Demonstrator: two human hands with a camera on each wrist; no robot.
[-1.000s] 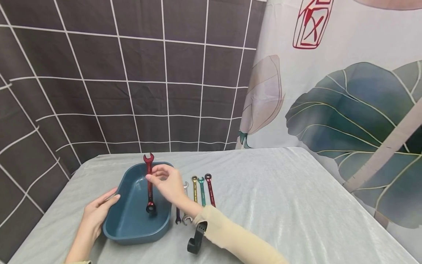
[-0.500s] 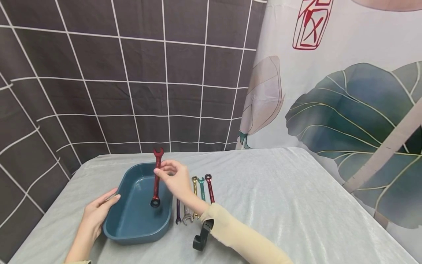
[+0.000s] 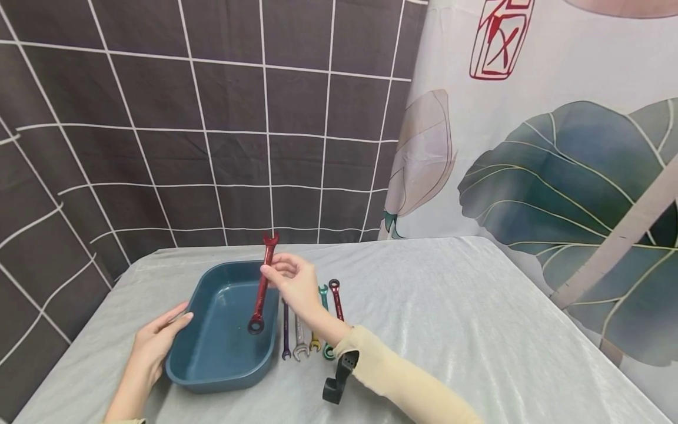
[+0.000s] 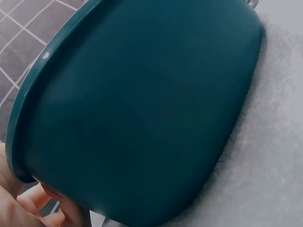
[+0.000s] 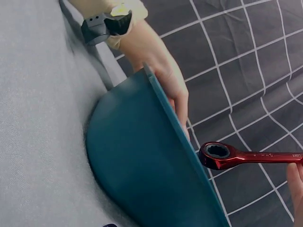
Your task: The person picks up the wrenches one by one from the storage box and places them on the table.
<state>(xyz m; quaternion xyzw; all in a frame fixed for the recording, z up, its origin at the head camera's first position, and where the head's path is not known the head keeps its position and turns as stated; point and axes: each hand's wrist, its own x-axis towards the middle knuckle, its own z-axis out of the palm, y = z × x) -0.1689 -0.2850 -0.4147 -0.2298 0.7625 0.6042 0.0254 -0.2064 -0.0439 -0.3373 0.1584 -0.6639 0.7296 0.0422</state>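
Observation:
My left hand [image 3: 150, 344] grips the left rim of a deep blue plastic basin [image 3: 212, 341], thumb on the rim; in the left wrist view its fingers [image 4: 35, 203] show beneath the basin's rim. My right hand [image 3: 296, 288] pinches a red combination wrench [image 3: 262, 288] by its upper shaft, over the basin's right side. The wrench stands near upright and slightly tilted, open end up and ring end down. In the right wrist view, that ring end [image 5: 217, 151] appears beside the basin's rim, with the basin's outer wall [image 5: 137, 151] below.
Right of the basin, a row of wrenches lies on the grey cloth: purple [image 3: 286, 338], silver [image 3: 300, 344], yellow [image 3: 315, 342], green [image 3: 323, 291] and dark red [image 3: 336, 294]. My right forearm partly hides them. A dark gridded curtain [image 3: 228, 147] hangs behind the table.
My right hand has moved to the right with the red wrench, from over the basin's middle towards its right rim. The wrench tilts more now. My left hand and the basin stay in place.

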